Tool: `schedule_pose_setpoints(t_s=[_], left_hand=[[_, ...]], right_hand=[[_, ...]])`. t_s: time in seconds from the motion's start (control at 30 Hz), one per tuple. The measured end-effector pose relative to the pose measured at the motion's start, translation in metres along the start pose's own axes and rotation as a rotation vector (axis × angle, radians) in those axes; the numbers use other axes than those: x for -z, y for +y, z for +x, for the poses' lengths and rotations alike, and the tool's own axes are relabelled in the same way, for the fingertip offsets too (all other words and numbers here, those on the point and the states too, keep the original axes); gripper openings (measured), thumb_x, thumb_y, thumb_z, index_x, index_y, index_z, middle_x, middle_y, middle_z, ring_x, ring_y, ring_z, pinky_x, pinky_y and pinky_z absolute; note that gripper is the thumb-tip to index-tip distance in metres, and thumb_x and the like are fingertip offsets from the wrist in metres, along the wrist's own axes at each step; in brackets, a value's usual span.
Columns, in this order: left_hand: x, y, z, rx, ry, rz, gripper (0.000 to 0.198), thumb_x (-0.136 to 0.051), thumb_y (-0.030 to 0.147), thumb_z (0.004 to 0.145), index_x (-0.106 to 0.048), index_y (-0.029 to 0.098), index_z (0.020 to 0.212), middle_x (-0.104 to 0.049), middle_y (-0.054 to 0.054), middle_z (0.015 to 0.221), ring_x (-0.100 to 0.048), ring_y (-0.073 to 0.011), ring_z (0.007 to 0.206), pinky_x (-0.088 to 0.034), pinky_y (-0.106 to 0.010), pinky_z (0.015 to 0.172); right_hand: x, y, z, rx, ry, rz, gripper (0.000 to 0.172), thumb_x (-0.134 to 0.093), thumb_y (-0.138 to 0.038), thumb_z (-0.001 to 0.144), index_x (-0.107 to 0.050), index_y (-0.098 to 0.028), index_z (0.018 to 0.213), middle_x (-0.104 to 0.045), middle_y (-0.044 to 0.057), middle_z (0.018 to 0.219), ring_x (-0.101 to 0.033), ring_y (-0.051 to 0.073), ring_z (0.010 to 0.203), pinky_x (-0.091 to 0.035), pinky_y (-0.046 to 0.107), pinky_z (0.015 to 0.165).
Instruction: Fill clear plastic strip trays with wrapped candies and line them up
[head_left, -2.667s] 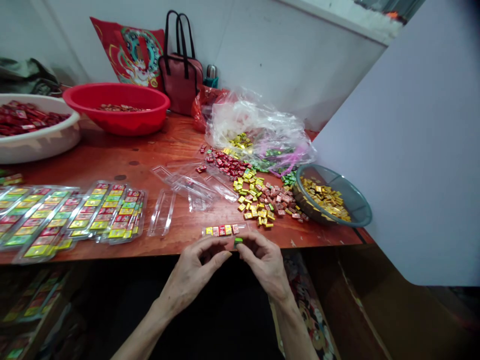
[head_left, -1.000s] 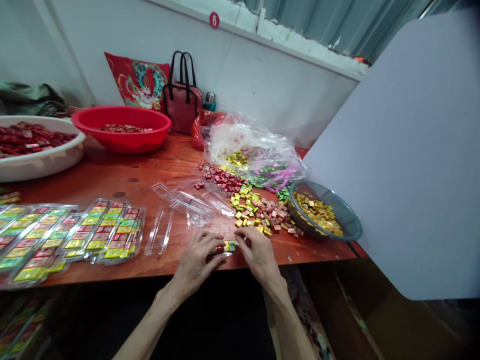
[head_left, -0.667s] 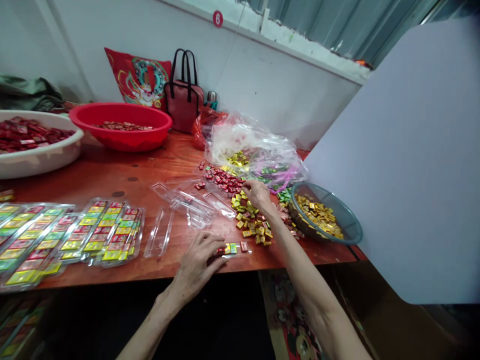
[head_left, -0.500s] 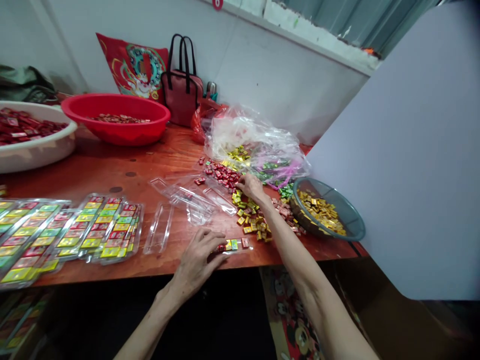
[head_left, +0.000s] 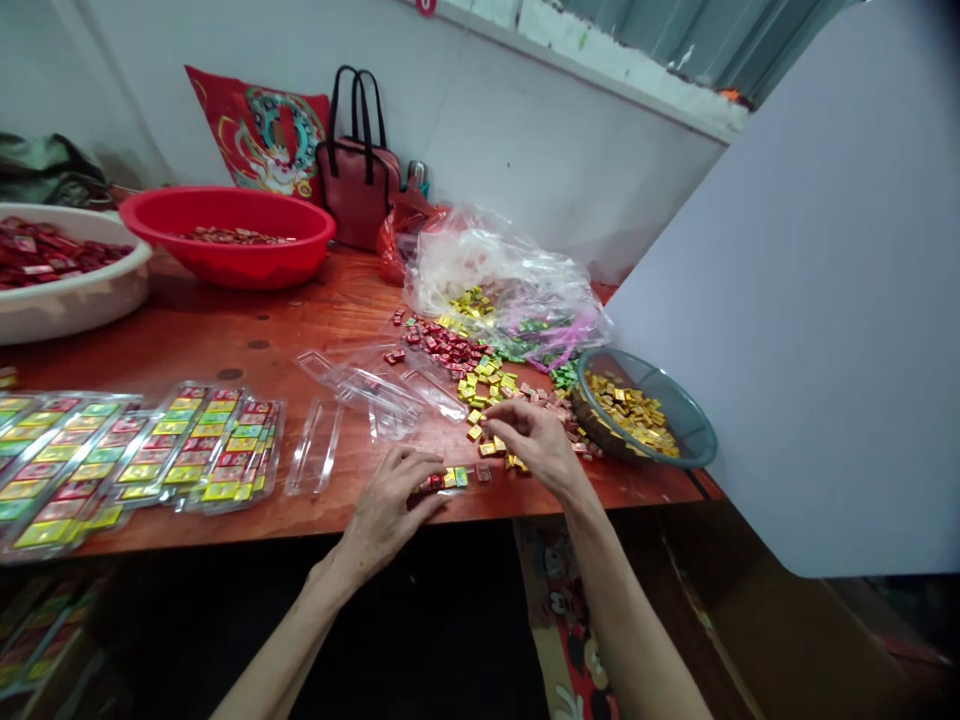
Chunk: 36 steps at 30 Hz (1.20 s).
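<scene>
My left hand [head_left: 391, 502] curls around the left end of a narrow clear plastic tray [head_left: 472, 484] near the table's front edge. A few small wrapped pieces [head_left: 455, 478], red, yellow and green, lie in the tray; my fingers cover its left part. Above the tray's right end, my right hand [head_left: 536, 445] has thumb and forefinger pinched together beside loose yellow pieces [head_left: 491, 378]. Whatever is between those fingertips is too small to make out. Loose red pieces [head_left: 450, 345] lie farther back, with pinkish ones [head_left: 551, 402] behind my right hand.
Empty clear trays [head_left: 382, 392] lie left of the piles, and filled trays [head_left: 191, 445] are stacked at left. A grey-green basket [head_left: 701, 440] of gold pieces stands at right. Behind are a clear plastic bag [head_left: 495, 255], a red basin [head_left: 247, 265] and a white basin [head_left: 82, 310].
My right hand has come back from the red pile toward the tray, now above its right end. My left hand stays at the tray. The view has shifted slightly.
</scene>
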<state>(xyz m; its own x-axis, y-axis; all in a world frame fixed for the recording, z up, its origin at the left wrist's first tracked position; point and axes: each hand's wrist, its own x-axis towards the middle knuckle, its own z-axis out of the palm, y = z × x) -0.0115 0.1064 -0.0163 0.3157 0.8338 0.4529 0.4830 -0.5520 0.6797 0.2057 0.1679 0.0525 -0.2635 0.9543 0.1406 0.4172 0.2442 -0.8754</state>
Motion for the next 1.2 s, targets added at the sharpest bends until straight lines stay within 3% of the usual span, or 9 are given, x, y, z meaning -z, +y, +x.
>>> schedule_pose_setpoints(t_s=[0.1,0.2,0.57,0.8,0.93,1.07,1.2], left_hand=[[0.0,0.0,0.001,0.007,-0.009,0.006,0.021,-0.064,0.026,0.087,-0.062,0.023,0.107,-0.066,-0.005,0.11,-0.05,-0.0226,0.105,-0.046,-0.038,0.088],[0.0,0.0,0.002,0.003,-0.013,0.013,0.021,-0.064,0.026,0.087,-0.063,0.023,0.107,-0.066,-0.005,0.11,-0.05,-0.0227,0.104,-0.046,-0.037,0.088],[0.001,0.0,0.001,-0.007,-0.007,0.007,0.022,-0.062,0.028,0.088,-0.063,0.022,0.109,-0.066,-0.005,0.11,-0.05,-0.0227,0.104,-0.046,-0.039,0.088],[0.0,0.0,0.002,0.008,-0.014,0.004,0.021,-0.062,0.027,0.088,-0.063,0.023,0.108,-0.066,-0.005,0.109,-0.05,-0.0228,0.103,-0.046,-0.039,0.087],[0.002,0.001,0.002,0.019,-0.015,-0.009,0.02,-0.063,0.028,0.087,-0.064,0.023,0.106,-0.067,-0.005,0.108,-0.051,-0.0233,0.103,-0.047,-0.039,0.087],[0.003,0.002,0.001,0.028,-0.016,-0.021,0.019,-0.064,0.028,0.087,-0.065,0.023,0.105,-0.067,-0.006,0.109,-0.051,-0.0237,0.104,-0.047,-0.04,0.088],[0.002,0.003,0.002,0.04,-0.013,-0.02,0.02,-0.065,0.031,0.085,-0.065,0.023,0.103,-0.066,-0.007,0.11,-0.052,-0.0244,0.106,-0.047,-0.041,0.089]], right_hand=[[-0.013,0.009,-0.032,-0.045,0.006,0.056,0.016,-0.058,-0.029,0.083,-0.066,-0.017,0.089,-0.066,0.001,0.077,-0.058,0.012,0.066,-0.044,0.022,0.06],[-0.025,0.019,-0.044,-0.074,0.042,0.036,0.014,-0.057,-0.027,0.083,-0.066,-0.017,0.086,-0.065,0.0,0.076,-0.058,0.012,0.066,-0.044,0.022,0.062],[-0.037,0.023,-0.05,-0.065,0.097,-0.054,0.014,-0.055,-0.027,0.087,-0.066,-0.018,0.087,-0.064,-0.001,0.076,-0.057,0.012,0.068,-0.042,0.022,0.063],[-0.053,0.019,-0.051,0.026,0.145,-0.319,0.013,-0.054,-0.018,0.088,-0.066,-0.019,0.083,-0.057,0.002,0.083,-0.054,0.014,0.075,-0.041,0.025,0.07],[-0.05,0.018,-0.058,0.044,0.171,-0.296,0.014,-0.053,-0.018,0.089,-0.066,-0.019,0.086,-0.057,0.003,0.085,-0.054,0.014,0.075,-0.042,0.025,0.07],[-0.042,0.021,-0.078,0.037,0.279,-0.204,0.019,-0.047,-0.019,0.092,-0.065,-0.021,0.1,-0.062,0.003,0.093,-0.058,0.015,0.08,-0.044,0.025,0.073],[-0.046,0.024,-0.1,0.044,0.362,-0.161,0.018,-0.047,-0.021,0.093,-0.064,-0.02,0.1,-0.063,0.004,0.094,-0.059,0.016,0.084,-0.046,0.026,0.076]])
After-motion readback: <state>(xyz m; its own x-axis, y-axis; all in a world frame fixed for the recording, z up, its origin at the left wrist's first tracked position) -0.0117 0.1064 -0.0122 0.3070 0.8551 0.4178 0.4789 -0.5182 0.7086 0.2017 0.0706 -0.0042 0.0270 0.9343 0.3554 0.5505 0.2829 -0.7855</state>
